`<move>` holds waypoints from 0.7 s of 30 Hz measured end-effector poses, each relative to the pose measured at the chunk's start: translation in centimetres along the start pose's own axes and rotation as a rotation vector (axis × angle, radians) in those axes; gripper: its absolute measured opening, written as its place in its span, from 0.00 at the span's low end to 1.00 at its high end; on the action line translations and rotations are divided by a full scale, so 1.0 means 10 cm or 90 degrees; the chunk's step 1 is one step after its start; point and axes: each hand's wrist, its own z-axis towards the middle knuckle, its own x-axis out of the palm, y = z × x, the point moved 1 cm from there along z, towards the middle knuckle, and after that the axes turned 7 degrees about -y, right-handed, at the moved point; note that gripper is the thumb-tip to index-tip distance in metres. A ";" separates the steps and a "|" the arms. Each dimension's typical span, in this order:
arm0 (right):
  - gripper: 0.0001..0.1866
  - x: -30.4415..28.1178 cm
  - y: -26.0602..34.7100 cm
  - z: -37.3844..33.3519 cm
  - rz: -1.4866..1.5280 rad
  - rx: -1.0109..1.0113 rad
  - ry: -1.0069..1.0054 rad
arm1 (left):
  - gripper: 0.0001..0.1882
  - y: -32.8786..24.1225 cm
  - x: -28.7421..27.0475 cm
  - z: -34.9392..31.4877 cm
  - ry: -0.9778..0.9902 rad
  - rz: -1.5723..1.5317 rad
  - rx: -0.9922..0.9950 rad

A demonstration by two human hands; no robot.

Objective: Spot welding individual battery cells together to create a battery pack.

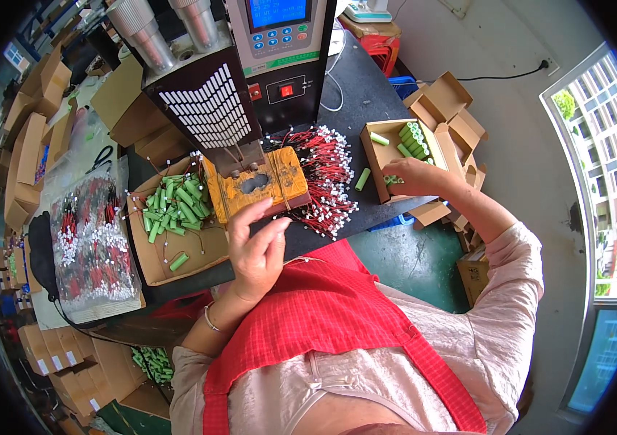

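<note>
My left hand (256, 255) is raised in front of the yellow-topped block (279, 176) under the machine's head. Its fingers are apart and bent, and I see nothing between them. Over at the right, my right hand (415, 178) reaches into a small cardboard box (375, 161) of green cylindrical battery cells (413, 138). Its fingertips are down among cells at the box's near left; whether they grip one is hidden. A single green cell (363, 179) lies on the dark table beside this box. Behind the block spreads a pile of red and black wire leads with white connectors (328, 174).
The machine (279, 72) with its lit screen and two metal cylinders (142, 32) stands at the back. Left of the block is an open carton (150, 257) of green cells with leads. Further left lies a plastic bag of leads (94, 246) near black scissors (100, 158).
</note>
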 end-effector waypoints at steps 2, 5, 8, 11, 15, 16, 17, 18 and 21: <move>0.15 0.02 -0.06 0.00 0.075 -0.016 -0.039 | 0.12 -0.03 0.09 -0.01 0.029 -0.037 -0.012; 0.13 0.07 -0.07 0.00 0.079 -0.005 -0.084 | 0.09 -0.05 0.28 0.01 0.113 -0.126 -0.036; 0.12 0.00 -0.08 -0.05 0.084 0.025 -0.166 | 0.06 -0.02 0.56 0.01 0.249 -0.312 -0.180; 0.11 -0.09 -0.05 -0.12 0.167 0.126 -0.284 | 0.11 0.02 0.92 -0.10 0.397 -0.643 -0.663; 0.14 -0.15 0.55 -0.28 0.158 -0.021 -0.491 | 0.25 -0.12 1.19 -0.08 0.381 -0.990 -0.995; 0.15 -0.12 0.76 -0.32 0.089 -0.123 -0.518 | 0.25 -0.17 1.18 -0.05 0.352 -1.067 -1.039; 0.17 -0.04 0.98 -0.39 0.068 -0.138 -0.493 | 0.23 -0.20 1.18 -0.01 0.371 -1.125 -1.005; 0.19 0.05 1.10 -0.43 0.022 -0.207 -0.426 | 0.22 -0.14 1.16 -0.10 0.295 -1.110 -1.040; 0.21 0.18 1.27 -0.44 0.169 -0.230 -0.322 | 0.16 -0.01 0.98 -0.23 0.213 -1.029 -1.113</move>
